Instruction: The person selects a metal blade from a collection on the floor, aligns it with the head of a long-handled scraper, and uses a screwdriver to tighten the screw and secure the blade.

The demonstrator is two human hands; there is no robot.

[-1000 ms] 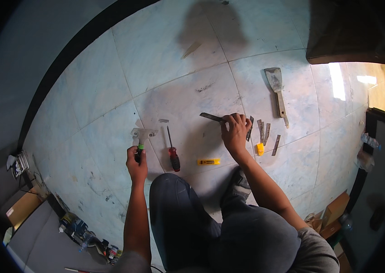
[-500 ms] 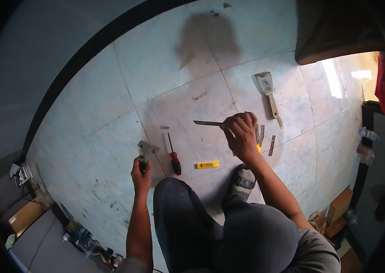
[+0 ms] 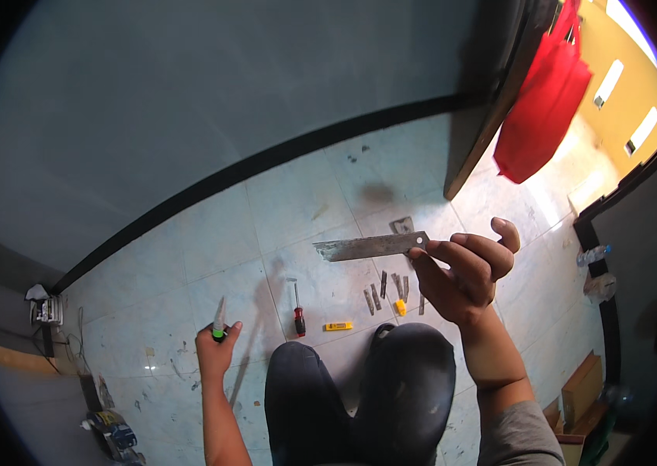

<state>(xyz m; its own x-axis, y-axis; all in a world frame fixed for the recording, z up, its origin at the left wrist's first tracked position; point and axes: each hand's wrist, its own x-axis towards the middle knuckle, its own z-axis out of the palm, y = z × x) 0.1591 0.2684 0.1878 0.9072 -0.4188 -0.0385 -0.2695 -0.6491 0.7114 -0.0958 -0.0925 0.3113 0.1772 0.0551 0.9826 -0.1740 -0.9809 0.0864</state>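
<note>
Fingers (image 3: 460, 252) of right hand (image 3: 460, 279) pinch flat metal blade (image 3: 367, 247), raised, level. Left hand (image 3: 216, 351) closed on green-handled tool (image 3: 219, 322) near floor (image 3: 189, 256). Red-handled screwdriver (image 3: 297, 311) between.

Long grey metal blade (image 3: 371, 247), dull and scuffed, held level above the tiled floor, tip pointing left. Small green-handled tool (image 3: 219, 322), upright, low at left.

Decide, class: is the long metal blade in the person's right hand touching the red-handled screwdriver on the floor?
Apart. The head view shows the metal blade pinched in the raised right hand, with bare tile between it and the red-handled screwdriver lying below.
</note>
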